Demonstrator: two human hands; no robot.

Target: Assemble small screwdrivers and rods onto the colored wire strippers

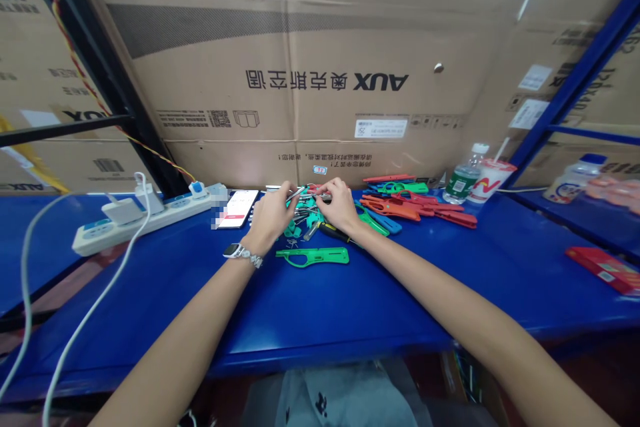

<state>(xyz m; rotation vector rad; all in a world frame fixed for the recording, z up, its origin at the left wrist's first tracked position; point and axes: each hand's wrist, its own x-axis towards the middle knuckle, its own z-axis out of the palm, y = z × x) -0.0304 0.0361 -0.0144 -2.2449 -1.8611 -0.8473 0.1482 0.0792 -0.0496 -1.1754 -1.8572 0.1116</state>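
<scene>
My left hand [273, 213] is over the pile at the back of the table, its fingers pinched on a thin metal tube [296, 195]. Close beside it, my right hand [341, 205] is closed too, its fingertips on something small that I cannot make out. Below the hands lies a heap of small teal plastic parts [293, 229] and metal rods. A screwdriver [334, 233] with a black and yellow handle lies under my right hand. Nearer to me, a green lighter shell [320, 256] with a trigger loop lies flat.
Red and orange lighter shells [400, 207] are piled to the right, with blue and green ones. A phone [239, 208] and a power strip [150, 217] with white cables lie left. A water bottle [463, 177] and a cup [489, 181] stand right, before a cardboard wall [225, 93].
</scene>
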